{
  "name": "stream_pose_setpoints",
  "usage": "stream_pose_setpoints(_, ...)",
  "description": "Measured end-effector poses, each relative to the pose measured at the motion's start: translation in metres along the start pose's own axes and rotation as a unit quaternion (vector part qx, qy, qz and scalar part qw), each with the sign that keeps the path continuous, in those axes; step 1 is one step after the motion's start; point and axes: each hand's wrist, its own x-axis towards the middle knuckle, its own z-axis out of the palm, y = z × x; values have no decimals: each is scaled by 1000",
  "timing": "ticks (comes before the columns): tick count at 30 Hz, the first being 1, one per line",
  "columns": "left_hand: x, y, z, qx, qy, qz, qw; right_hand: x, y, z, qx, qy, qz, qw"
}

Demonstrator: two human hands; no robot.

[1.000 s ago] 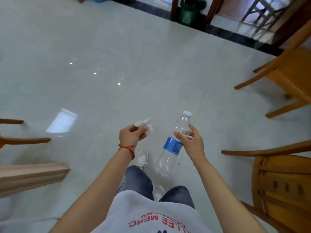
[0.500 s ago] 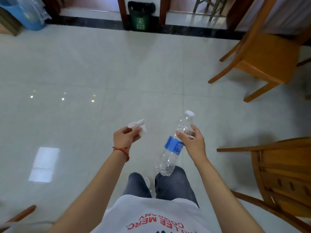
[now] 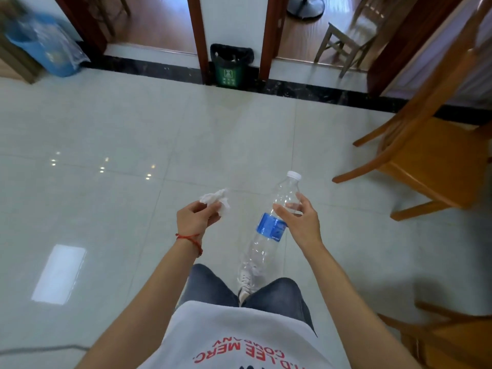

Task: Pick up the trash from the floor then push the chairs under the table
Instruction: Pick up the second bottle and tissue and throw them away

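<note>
- Over the pale tiled floor (image 3: 133, 134), both hands are raised in front of the person, each carrying trash.
- The left hand (image 3: 193, 219) pinches a crumpled white tissue (image 3: 217, 199) between thumb and fingertips.
- The right hand (image 3: 300, 222) grips a clear bottle (image 3: 271, 225) just above its blue label — white cap tilted up and away, base hanging near the knees.
- A green bin (image 3: 230, 66) stands ahead against the wall between two doorways.
- A wooden chair (image 3: 431, 150) stands to the right — another chair (image 3: 452, 339) sits at the lower right edge.
</note>
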Motion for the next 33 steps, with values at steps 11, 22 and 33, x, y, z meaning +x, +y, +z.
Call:
stream_pose_setpoints(11,145,90,74,-17,4,-4,1000,158,-83,34,0,-12,10,1000)
stream_pose_setpoints(22,332,215,145,15,-5,0,1000,334,-194,95,2,18,27,999)
stream_pose_setpoints(33,471,294,224,-9,20,-13,1000,505,-282,131,-30,-3,20,999)
